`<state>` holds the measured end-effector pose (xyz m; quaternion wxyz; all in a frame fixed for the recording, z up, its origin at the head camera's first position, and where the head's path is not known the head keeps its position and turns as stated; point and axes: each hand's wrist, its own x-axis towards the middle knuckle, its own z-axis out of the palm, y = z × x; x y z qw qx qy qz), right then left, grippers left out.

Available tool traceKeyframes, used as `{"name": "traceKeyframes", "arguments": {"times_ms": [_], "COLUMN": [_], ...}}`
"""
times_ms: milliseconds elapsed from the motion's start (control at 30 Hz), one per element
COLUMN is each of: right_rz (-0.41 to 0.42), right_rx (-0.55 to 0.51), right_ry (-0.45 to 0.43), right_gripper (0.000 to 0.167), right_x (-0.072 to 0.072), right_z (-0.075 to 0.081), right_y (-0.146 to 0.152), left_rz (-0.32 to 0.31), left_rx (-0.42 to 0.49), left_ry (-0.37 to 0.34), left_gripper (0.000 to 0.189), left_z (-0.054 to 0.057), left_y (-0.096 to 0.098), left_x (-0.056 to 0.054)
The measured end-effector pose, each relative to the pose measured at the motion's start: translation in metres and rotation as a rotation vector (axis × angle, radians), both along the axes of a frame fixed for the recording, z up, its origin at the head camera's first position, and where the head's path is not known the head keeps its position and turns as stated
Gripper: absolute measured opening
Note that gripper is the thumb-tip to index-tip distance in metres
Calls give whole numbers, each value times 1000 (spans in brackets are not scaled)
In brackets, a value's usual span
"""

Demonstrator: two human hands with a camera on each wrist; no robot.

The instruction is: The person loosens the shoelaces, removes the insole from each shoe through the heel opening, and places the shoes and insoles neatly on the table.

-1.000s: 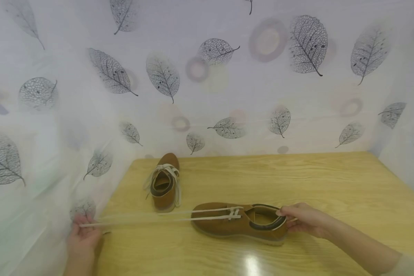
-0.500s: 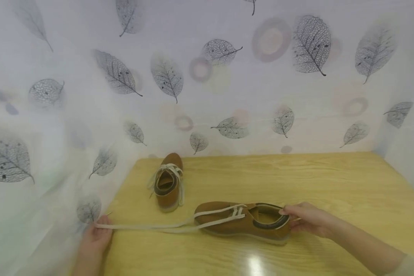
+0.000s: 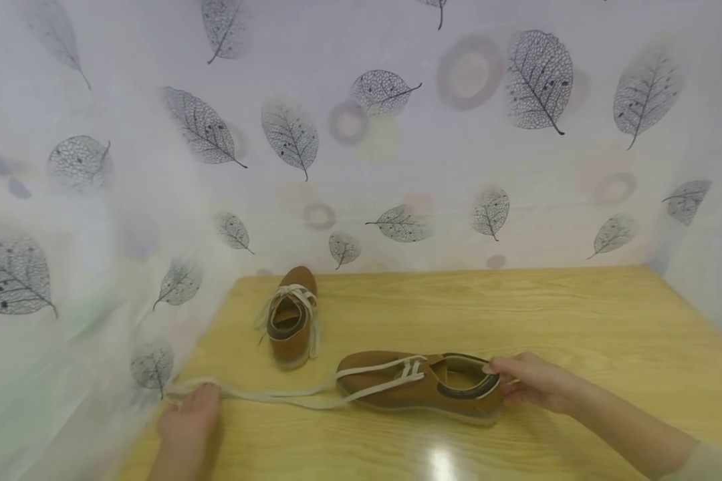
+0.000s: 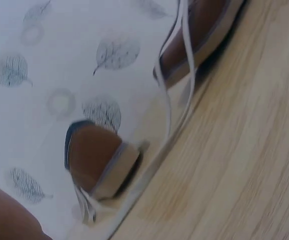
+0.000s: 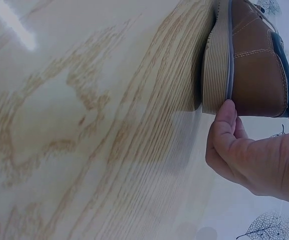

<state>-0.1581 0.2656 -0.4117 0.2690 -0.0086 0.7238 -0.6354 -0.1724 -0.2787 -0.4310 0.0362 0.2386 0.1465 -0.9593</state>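
Observation:
A brown lace-up shoe (image 3: 391, 387) lies sole down on the table, toe to the left, in the head view. My right hand (image 3: 535, 384) grips its heel, with the thumb at the collar; the right wrist view shows the hand (image 5: 257, 150) against the heel (image 5: 259, 90). Two long off-white laces (image 3: 277, 396) run slack from the shoe's eyelets leftward over the table. By their far ends is my left hand (image 3: 189, 417), fingertips touching or just beside the laces; its fingers look relaxed, though their undersides are hidden. Only a blurred part of that hand (image 4: 9, 215) shows in the left wrist view.
A second brown shoe (image 3: 291, 321) with its laces lying loosely over it stands at the table's back left, toe away from me. White leaf-printed sheeting (image 3: 397, 167) borders the wooden table (image 3: 547, 321) at the back and sides.
The laces were taut in my left hand, then went slack and sank to the table. That hand has moved right and turned over, leaving the lace ends behind. My right hand stays on the heel.

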Motion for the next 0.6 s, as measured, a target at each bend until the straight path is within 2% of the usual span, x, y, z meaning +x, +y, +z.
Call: {"name": "traceKeyframes", "arguments": {"times_ms": [100,200,300,467,600], "right_rz": [5,15,26,37,34], "right_rx": [-12,-19,-19,-20,-15], "right_ry": [3,8,14,17,16], "right_gripper": [38,41,42,45,46], "right_x": [0,1,1,0,0], "right_z": [0,0,0,-1,-2], "right_y": [-1,-1,0,1,1], "left_rz": [-13,-33,-79,-153,-208], "left_rx": [5,65,138,208,156], "left_ry": [22,53,99,221,349], "left_gripper": [42,46,52,58,62], "left_z": [7,10,10,11,15], "left_y": [16,32,48,72,93], "left_x": [-1,0,1,0,-4]}}
